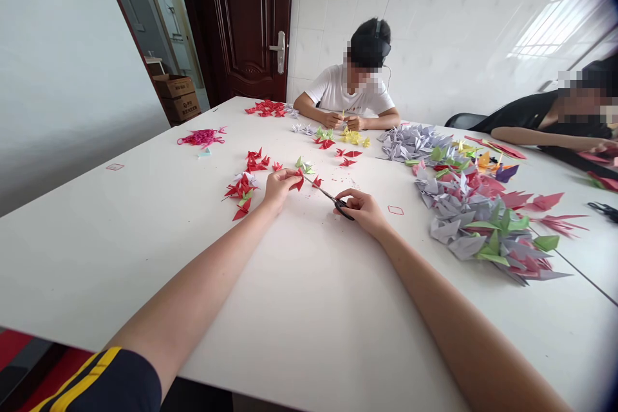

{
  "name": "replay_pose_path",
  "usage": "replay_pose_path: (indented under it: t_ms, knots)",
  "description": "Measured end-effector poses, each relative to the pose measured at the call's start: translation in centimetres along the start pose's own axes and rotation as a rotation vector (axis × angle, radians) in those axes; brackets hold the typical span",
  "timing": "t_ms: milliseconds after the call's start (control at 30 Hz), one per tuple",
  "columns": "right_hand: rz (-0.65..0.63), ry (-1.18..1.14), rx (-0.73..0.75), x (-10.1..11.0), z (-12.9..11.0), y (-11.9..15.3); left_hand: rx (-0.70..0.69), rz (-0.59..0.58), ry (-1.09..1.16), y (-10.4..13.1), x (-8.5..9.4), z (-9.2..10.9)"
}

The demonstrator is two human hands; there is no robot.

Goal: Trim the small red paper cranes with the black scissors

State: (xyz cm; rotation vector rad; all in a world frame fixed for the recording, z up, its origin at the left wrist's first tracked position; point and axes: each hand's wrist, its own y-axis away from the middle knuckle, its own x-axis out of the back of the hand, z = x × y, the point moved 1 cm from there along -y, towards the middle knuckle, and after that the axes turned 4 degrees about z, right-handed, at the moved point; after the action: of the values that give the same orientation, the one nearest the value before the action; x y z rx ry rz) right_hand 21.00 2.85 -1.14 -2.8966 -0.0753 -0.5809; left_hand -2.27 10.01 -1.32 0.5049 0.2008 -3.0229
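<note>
Right hand (364, 209) reaches forward, fingers clamped on scissors (333, 198), blades angled toward left hand (284, 187). Left arm extended, fingertips pinching red folded paper (300, 183) at blade tips, over white table (313, 309). Far back: cardboard boxes (181, 107), dark print too small to read.

I read the held folded paper (300, 181) as red and the scissors (333, 199) as black-handled with grey blades. Table (145, 257): white. Large paper pile (470, 214): pale grey, pink, green. I log the sleeve (132, 381) as navy with yellow stripes. Door (244, 19): dark reddish brown.
</note>
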Motion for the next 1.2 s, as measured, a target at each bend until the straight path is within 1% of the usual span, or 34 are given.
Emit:
replay_pose_path:
  t_ms: [267,400,600,1200]
  knots:
    - [0.002,0.078,0.004,-0.11,-0.17,0.06,0.005,0.004,-0.047,0.05,-0.11,0.17]
    - [0.001,0.107,0.014,-0.15,-0.09,-0.02,-0.004,0.004,-0.073,-0.17,-0.03,-0.13]
    - [0.006,0.129,0.000,-0.18,-0.17,0.03,-0.027,-0.026,-0.118,-0.53,0.25,-0.68]
    - [0.024,0.209,0.012,-0.35,-0.14,-0.05,-0.022,-0.039,-0.161,-0.49,0.06,-0.58]
